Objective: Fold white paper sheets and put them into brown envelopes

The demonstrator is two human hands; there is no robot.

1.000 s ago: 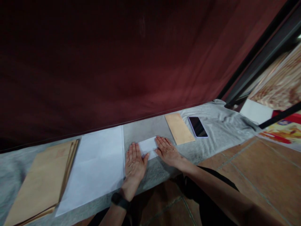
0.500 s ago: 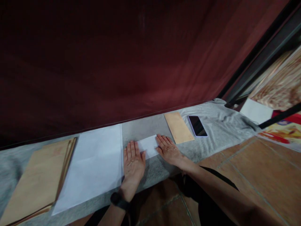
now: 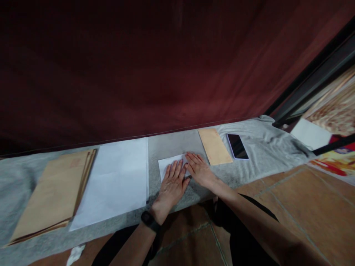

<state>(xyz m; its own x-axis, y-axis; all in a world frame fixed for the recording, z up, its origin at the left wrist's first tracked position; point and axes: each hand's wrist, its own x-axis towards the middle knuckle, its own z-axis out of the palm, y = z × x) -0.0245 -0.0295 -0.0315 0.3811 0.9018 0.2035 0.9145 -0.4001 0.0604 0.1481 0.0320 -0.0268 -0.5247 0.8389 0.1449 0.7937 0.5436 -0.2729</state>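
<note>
A small folded sheet of white paper lies on the grey cloth in front of me. My left hand rests flat on its middle, fingers stretched out. On the paper's right end lies my right hand, also flat, its fingertips close to the left hand's. Both palms hide much of the sheet. Just right of my right hand is a single brown envelope. To the left, a stack of large white paper sheets lies apart from my hands.
A pile of brown envelopes lies at the far left. A phone sits right of the single envelope. Grey cloth covers the narrow surface, with a dark red panel behind it. Tiled floor shows below.
My left hand has slid right from the paper's left end onto its middle, uncovering that end. My right hand stays at the right end. The view has shifted slightly.
</note>
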